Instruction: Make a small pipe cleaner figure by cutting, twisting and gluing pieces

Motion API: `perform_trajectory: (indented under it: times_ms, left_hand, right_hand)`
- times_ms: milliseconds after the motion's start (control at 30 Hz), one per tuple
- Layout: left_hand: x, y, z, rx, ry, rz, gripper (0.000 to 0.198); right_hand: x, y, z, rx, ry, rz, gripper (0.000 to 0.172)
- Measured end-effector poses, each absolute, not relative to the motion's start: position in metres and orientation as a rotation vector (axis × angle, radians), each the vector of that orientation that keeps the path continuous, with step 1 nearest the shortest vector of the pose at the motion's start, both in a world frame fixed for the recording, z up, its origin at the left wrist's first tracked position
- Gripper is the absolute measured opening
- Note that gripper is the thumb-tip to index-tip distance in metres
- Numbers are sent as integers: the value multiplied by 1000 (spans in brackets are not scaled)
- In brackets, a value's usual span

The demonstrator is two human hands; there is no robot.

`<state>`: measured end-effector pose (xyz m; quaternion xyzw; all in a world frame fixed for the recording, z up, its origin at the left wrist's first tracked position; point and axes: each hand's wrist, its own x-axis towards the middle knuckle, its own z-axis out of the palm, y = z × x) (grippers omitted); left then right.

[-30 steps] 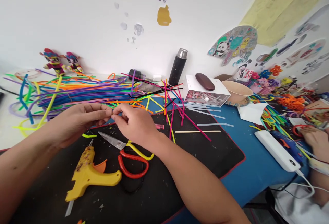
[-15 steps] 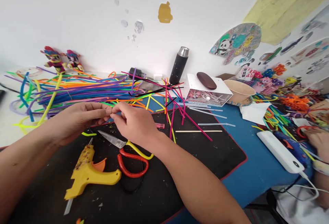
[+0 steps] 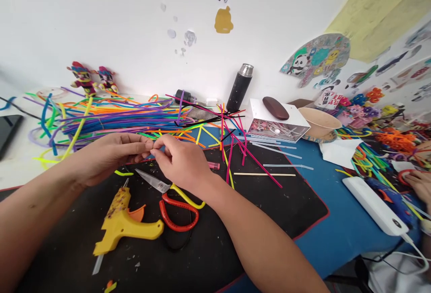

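Note:
My left hand (image 3: 116, 156) and my right hand (image 3: 180, 160) meet fingertip to fingertip above the black mat (image 3: 266, 212). Both are closed in a pinch, and whatever sits between the fingers is too small or hidden to make out. Scissors (image 3: 178, 216) with one red and one yellow handle lie open just below my right hand. Nearer me, under the left hand, is a yellow hot glue gun (image 3: 126, 230) with an orange trigger and a clear glue stick in its back end. A short yellow-green pipe cleaner piece (image 3: 124, 173) rests by its nozzle.
Behind the hands lies a long bundle of coloured pipe cleaners (image 3: 111, 122). A black thermos (image 3: 239, 87), a white box (image 3: 278, 120) and a beige bowl (image 3: 319, 121) stand along the wall. At right are a white power bank (image 3: 375, 205) and another person's hand (image 3: 419, 185).
The whole view has shifted slightly, so everything sits a little further right. My hands keep the same fingertip-to-fingertip pinch. The other person's hand at right has moved a little.

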<state>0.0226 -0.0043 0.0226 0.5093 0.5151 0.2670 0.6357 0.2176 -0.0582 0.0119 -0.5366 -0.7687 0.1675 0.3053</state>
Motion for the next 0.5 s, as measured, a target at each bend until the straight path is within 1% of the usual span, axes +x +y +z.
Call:
perform_trajectory:
  times_ms: [133,400,500]
  left_hand:
    - [25,-6,26,1159,1182,607,43]
    - [24,-6,26,1138,1185,617,49]
    - [25,-6,27,1165,1178,618,48]
  right_hand:
    - [218,-58,11,-1410,-2026,436,12]
    - [219,-60,14,-1425,-2027,458,14]
    - [219,-60,15,-1439,-2035,457,15]
